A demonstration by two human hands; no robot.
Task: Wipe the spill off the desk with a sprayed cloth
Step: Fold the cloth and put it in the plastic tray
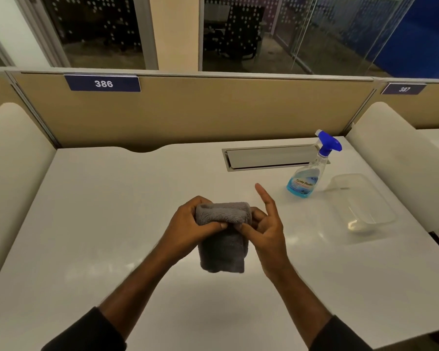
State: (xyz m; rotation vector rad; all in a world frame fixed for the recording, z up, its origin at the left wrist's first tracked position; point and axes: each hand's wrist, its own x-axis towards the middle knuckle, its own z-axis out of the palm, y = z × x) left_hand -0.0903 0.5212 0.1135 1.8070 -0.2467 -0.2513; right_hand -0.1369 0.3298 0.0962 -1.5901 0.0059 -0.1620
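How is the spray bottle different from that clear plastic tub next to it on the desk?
The spray bottle stands tall and narrow, while the plastic tub is low and wide. The spray bottle has a blue trigger head on top; the plastic tub is open, with no lid. Blue liquid shows in the spray bottle, but the plastic tub looks almost empty, apart from a faint pale patch at its near end. Both are see-through plastic, resting untouched on the white desk.

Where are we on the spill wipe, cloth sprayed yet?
Done: cannot tell whether it's sprayed. In hand: both the left hand and right hand hold the folded grey cloth above the desk. The spray bottle stands untouched beside the clear container. Left: wiping; no spill is clearly visible.
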